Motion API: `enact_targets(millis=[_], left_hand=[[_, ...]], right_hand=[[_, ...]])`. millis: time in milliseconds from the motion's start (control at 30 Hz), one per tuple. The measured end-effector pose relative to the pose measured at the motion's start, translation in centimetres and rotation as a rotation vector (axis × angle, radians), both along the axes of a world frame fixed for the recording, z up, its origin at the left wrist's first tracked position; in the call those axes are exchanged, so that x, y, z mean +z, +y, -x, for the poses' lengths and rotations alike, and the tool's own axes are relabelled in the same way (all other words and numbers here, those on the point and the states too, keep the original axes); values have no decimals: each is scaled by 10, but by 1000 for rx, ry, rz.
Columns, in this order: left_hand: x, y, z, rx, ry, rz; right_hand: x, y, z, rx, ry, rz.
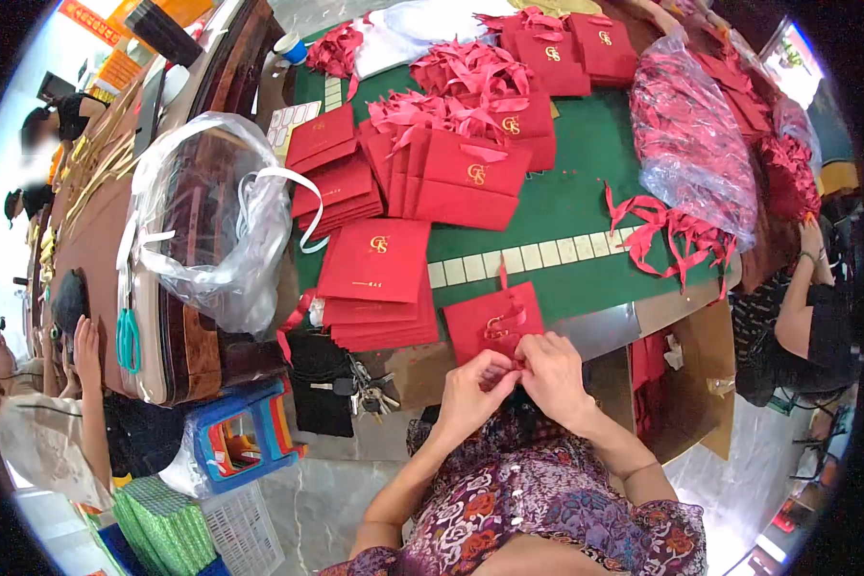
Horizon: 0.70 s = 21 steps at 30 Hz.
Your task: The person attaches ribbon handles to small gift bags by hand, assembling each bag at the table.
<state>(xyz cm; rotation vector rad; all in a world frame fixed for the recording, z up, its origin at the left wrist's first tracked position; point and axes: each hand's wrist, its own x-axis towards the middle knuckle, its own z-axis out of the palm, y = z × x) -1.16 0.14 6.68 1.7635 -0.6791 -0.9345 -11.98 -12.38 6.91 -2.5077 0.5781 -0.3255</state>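
A red card bag (468, 322) with a gold emblem lies at the table's near edge, a red ribbon rising from its top. Both hands meet at its lower right part. My left hand (480, 389) is closed, thumb and fingers pinched together. Beside it, my right hand (552, 377) is also closed, its fingertips touching the left ones. What lies between the fingertips is too small to make out. Just left of the bag is a stack of red bags (374, 264). More red bags with ribbons (466, 178) lie behind.
A clear plastic bag of red ribbons (691, 144) is at the right, with loose ribbons (677, 240) below it. An empty-looking plastic bag (211, 230) hangs at left. Keys (370, 392) and an open cardboard box (686, 398) are near the front edge. Other people sit at both sides.
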Motion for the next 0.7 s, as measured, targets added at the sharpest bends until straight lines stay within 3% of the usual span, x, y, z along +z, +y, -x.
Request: enact_targets(millis=[100, 267, 433, 533, 567, 633, 700], left_hand=[[-21, 5, 0, -3, 33, 88], [-8, 8, -21, -9, -160, 67], [-6, -1, -31, -26, -151, 92], [-8, -7, -39, -41, -495, 57], [-9, -11, -40, -43, -491, 56], [-11, -21, -41, 0, -830, 2], [-22, -25, -40, -46, -810, -70]], right_hand=[[3, 2, 2, 18, 47, 46], [21, 0, -6, 113, -223, -120], [-4, 2, -13, 65, -165, -226], [-8, -1, -18, -35, -175, -244], [-9, -2, -20, -77, -205, -231], [-16, -3, -26, -109, -240, -210], [-21, -3, -32, -159, -259, -256]])
